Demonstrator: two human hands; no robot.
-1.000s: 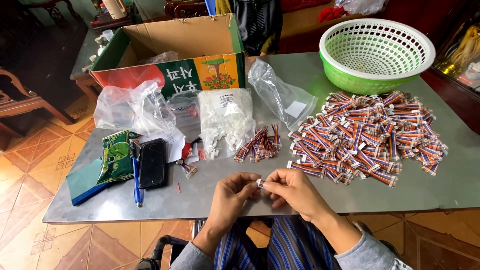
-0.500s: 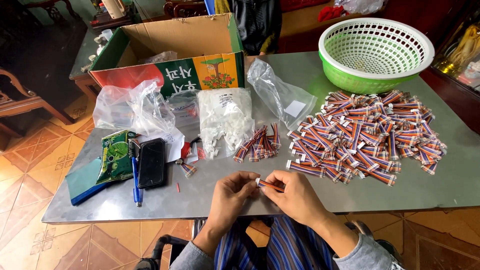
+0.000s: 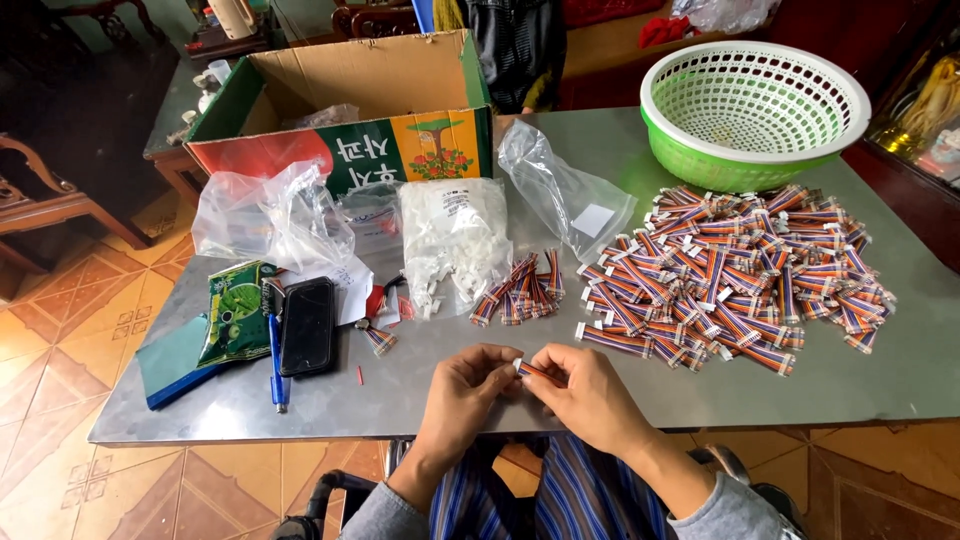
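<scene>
The left hand (image 3: 462,392) and the right hand (image 3: 590,397) met just above the near edge of the counter (image 3: 880,370), both pinching one short striped cable piece (image 3: 530,371) between their fingertips, its white connector end at the left hand's fingers. The piece sat level, between the two hands, over bare metal just inside the near edge. Beyond the hands, toward the middle, lay a small bundle of cable pieces (image 3: 520,295), and to the right a large heap of cable pieces (image 3: 740,275) spread almost to the right edge. A bag of white connectors (image 3: 455,235) stood behind the small bundle, with a clear empty bag (image 3: 560,190) beside it. A green basket (image 3: 755,110) sat at the far right corner and an open cardboard box (image 3: 350,100) at the far left. A black phone (image 3: 307,325), a blue pen (image 3: 277,360) and a green packet (image 3: 235,310) lay toward the left edge. Bare counter ran along the near edge on either side of the hands.
</scene>
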